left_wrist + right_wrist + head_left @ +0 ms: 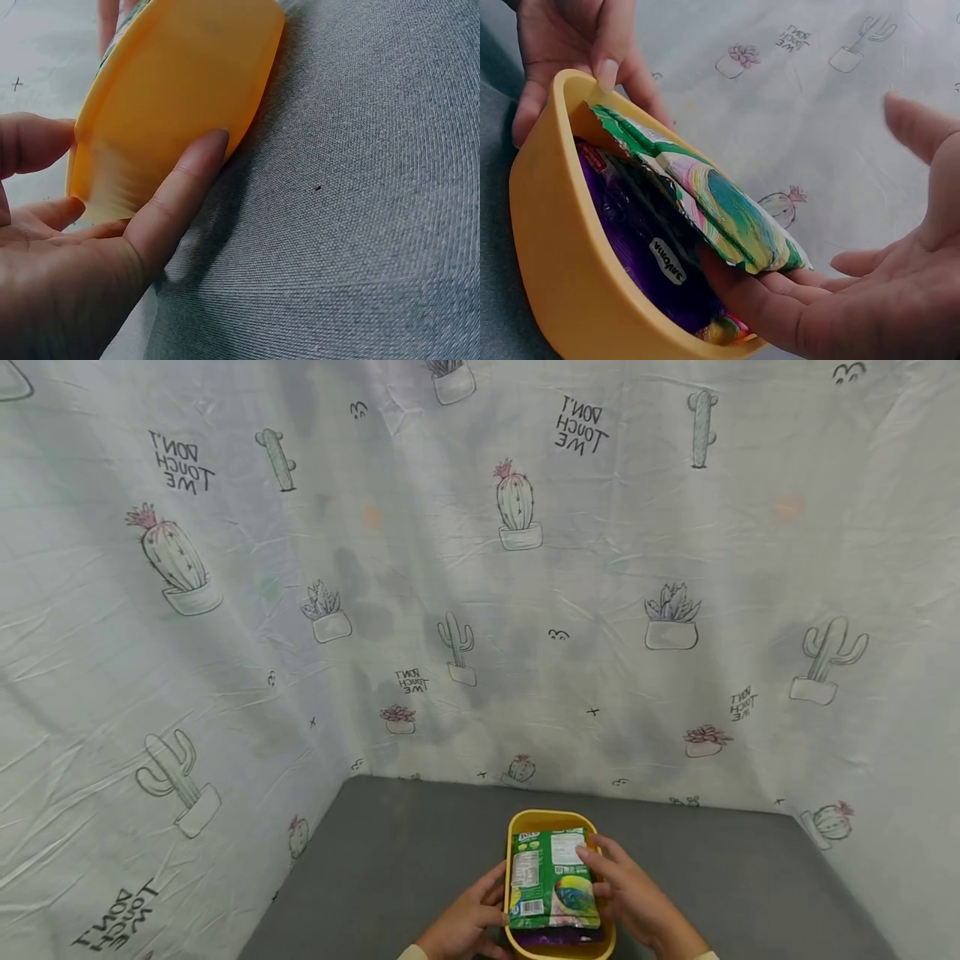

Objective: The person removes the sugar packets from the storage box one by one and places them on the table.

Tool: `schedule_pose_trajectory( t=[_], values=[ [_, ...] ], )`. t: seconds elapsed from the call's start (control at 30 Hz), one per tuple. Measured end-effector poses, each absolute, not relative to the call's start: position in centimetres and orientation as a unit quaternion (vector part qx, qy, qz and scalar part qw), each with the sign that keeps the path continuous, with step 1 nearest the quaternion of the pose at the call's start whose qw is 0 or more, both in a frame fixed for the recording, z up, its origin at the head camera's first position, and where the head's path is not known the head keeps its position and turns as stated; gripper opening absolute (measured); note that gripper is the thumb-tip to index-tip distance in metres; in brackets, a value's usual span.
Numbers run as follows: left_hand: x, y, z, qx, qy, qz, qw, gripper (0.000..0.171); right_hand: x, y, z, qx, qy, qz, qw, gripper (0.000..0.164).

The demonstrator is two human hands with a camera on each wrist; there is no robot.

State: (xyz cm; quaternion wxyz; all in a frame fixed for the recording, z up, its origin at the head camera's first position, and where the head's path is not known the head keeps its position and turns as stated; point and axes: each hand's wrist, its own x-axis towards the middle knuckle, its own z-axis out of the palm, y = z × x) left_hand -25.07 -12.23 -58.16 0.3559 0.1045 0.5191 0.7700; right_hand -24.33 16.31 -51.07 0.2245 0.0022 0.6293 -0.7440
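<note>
My left hand (472, 917) holds the yellow container (202, 67) from its left side, the thumb at the rim and fingers along the outer wall. Inside the container, a green food packet (536, 877) with a barcode and a colourful picture lies on top, tilted up at one side. Beneath it shows a purple packet (652, 247) with a white label. At the right edge of the green packet is my right hand (855, 307); one finger reaches under that edge, the other fingers are fairly straight, and one digit is raised apart from it.
The container stands on a grey fabric-covered table (420, 835). A pale curtain (480, 577) printed with cacti closes off the back and both sides. A small, brightly coloured wrapper (724, 330) shows low in the container, near my right fingers.
</note>
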Motion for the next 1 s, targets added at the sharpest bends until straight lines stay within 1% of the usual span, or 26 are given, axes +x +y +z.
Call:
schedule_pose_trajectory(
  t=[0.23,0.57,0.77,1.0],
  values=[
    [-25.2,-12.2,-58.5,0.108,0.520,0.770,0.354,0.081,-24.9,15.6,-51.3,0.017,0.661,-0.718,0.219,0.096],
    [-25.1,-12.3,-58.3,0.104,0.528,0.766,0.352,0.081,-25.6,15.6,-52.2,0.001,0.672,-0.713,0.202,0.082],
    [-24.8,-12.3,-58.3,0.109,0.513,0.768,0.368,0.078,-25.2,15.9,-52.5,0.007,0.662,-0.720,0.209,0.083],
    [-24.0,-12.1,-58.3,0.095,0.508,0.773,0.368,0.081,-24.4,15.5,-52.5,0.010,0.667,-0.719,0.196,0.084]
  ],
)
